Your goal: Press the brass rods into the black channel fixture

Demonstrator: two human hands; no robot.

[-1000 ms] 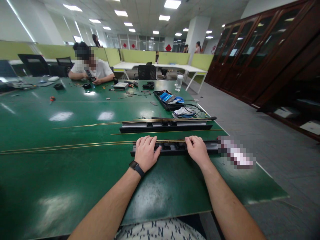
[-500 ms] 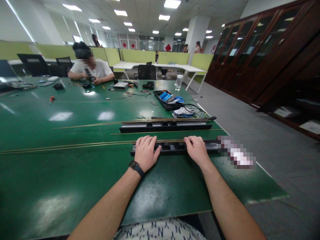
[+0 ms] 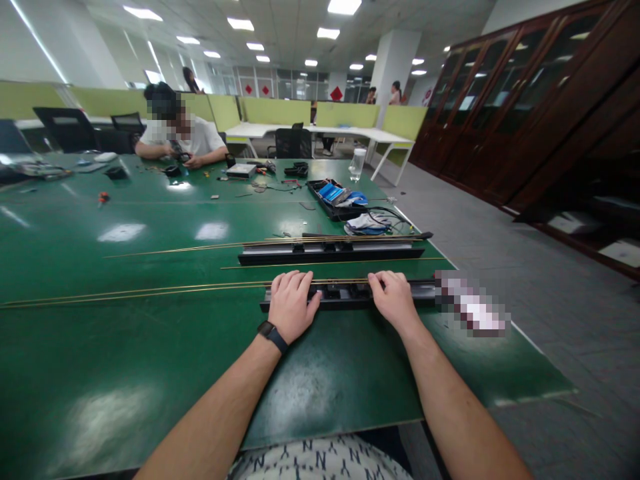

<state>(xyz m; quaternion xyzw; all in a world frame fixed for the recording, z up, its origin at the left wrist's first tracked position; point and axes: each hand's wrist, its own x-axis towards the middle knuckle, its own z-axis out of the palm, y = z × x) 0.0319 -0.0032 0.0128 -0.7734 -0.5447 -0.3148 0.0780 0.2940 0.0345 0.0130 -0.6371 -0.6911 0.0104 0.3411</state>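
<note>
A long black rail (image 3: 345, 304) with a silvery channel and dark blocks lies crosswise in front of me. Thin brass-coloured rods (image 3: 200, 288) run along its far edge and stretch far out to the left. My left hand (image 3: 293, 301), with a dark watch on the wrist, is closed over the rail's left part, fingers across the rods and thumb on the near side. Toward the rail's right part, my right hand (image 3: 393, 297) is closed, thumb and fingers pinching at the rods. What lies under the palms is hidden.
A second black rail (image 3: 330, 255) with rods on it lies behind, and a single rod (image 3: 300, 265) rests between the two. Farther back are a black tray (image 3: 333, 207) with blue items, gloves (image 3: 370, 225) and a clear cup (image 3: 357, 165). A blurred-out object (image 3: 475, 307) sits right. Across the table (image 3: 150, 360) a person (image 3: 183, 137) works.
</note>
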